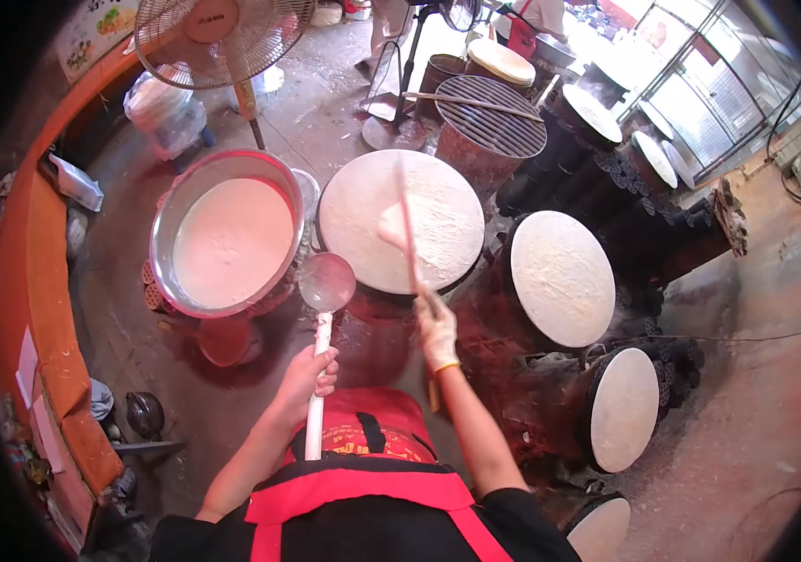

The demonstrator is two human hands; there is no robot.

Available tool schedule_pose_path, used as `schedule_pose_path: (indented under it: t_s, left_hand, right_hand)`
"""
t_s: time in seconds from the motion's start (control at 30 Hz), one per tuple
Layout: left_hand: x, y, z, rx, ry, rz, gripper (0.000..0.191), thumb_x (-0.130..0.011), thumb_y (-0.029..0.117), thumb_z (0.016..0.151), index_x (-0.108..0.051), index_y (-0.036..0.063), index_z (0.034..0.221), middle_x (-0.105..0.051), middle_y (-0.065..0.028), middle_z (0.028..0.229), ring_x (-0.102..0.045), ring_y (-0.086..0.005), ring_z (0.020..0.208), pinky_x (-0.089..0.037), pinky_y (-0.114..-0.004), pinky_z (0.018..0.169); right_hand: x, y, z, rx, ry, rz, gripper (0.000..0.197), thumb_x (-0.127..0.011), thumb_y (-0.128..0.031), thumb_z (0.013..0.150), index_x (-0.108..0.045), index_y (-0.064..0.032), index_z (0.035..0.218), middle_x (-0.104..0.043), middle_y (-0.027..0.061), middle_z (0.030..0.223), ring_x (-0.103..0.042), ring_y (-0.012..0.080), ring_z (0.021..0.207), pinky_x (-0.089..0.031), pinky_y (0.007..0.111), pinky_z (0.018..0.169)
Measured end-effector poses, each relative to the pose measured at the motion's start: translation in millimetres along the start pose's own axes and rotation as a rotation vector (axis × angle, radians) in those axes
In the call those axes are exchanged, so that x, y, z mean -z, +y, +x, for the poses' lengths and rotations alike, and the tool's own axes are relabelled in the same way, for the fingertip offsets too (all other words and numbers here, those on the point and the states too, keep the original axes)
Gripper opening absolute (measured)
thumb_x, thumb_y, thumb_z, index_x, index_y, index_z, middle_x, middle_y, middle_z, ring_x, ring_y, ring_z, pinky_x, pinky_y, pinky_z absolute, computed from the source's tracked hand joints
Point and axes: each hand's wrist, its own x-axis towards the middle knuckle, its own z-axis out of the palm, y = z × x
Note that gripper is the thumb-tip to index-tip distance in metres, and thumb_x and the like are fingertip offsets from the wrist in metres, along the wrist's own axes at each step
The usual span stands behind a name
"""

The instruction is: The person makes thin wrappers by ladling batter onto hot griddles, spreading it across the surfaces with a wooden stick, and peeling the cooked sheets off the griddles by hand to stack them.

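My left hand (307,376) is wrapped around the white handle of a metal ladle (327,281), whose round bowl points away from me. In my gloved right hand (437,329) is a long thin wooden stick (408,225). It reaches across a round griddle (344,211), blurred along its length. Pale batter (442,218) coats the griddle, rough on the right half, with a smooth whiter patch by the stick. Left of the griddle stands a wide metal basin (161,256) holding creamy liquid batter (235,242).
Several more pale-topped round griddles (563,279) curve down my right side, with stacked honeycomb briquettes (625,183) behind. A barrel with a slatted grate (488,123) stands beyond. A pedestal fan (214,31) is at back left, near an orange counter (56,316). Another person (537,21) is at the back.
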Motion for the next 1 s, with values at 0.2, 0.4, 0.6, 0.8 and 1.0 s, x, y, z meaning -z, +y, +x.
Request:
schedule_pose_path:
  t_s: [0.2,0.4,0.6,0.8,1.0]
  left_hand:
    - [-5,-8,4,0.019,0.042,0.001,0.007,-0.046,0.01,0.09,-0.043,0.0049,0.092,-0.045,-0.0007,0.071,-0.038,-0.0034,0.049,-0.03,-0.016,0.039]
    - [1,6,63,-0.104,0.097,0.205,0.009,-0.044,0.014,0.09,-0.042,0.0081,0.084,-0.043,0.0019,0.068,-0.037,-0.0037,0.048,-0.03,-0.016,0.039]
    - [-23,13,157,-0.15,0.182,0.309,0.014,-0.044,0.001,0.081,-0.036,0.0008,0.092,-0.041,-0.005,0.066,-0.045,-0.0126,0.049,-0.039,-0.026,0.036]
    - [-55,39,150,0.293,-0.086,-0.541,0.007,-0.04,0.0,0.086,-0.033,0.0014,0.087,-0.037,-0.0003,0.062,-0.037,-0.0066,0.044,-0.033,-0.018,0.035]
    - [-6,102,55,0.381,-0.318,-0.405,0.012,-0.039,0.009,0.092,-0.04,-0.0029,0.097,-0.036,0.0013,0.063,-0.034,-0.0025,0.044,-0.028,-0.013,0.031]
  right_hand:
    - [45,-17,27,0.037,0.059,-0.067,0.038,-0.056,-0.02,0.087,-0.053,0.0032,0.117,-0.057,0.0108,0.116,-0.05,0.0148,0.107,-0.034,0.024,0.093]
    - [63,-8,-53,-0.04,-0.193,-0.011,0.038,-0.055,-0.013,0.087,-0.049,0.0034,0.121,-0.051,0.0118,0.125,-0.045,0.0155,0.117,-0.032,0.026,0.099]
    - [24,2,-71,-0.003,0.112,0.13,0.041,-0.055,-0.019,0.088,-0.047,0.002,0.123,-0.051,0.0122,0.119,-0.049,0.0162,0.108,-0.037,0.026,0.091]
    - [-7,-40,-77,-0.545,-0.189,0.424,0.037,-0.054,-0.03,0.088,-0.05,-0.0264,0.125,-0.038,-0.0043,0.053,-0.032,0.0056,0.037,-0.028,0.021,0.033]
    - [20,-61,-48,-0.29,0.276,0.277,0.04,-0.056,-0.029,0.087,-0.051,-0.0141,0.124,-0.05,-0.0036,0.054,-0.045,0.0072,0.043,-0.039,0.025,0.037]
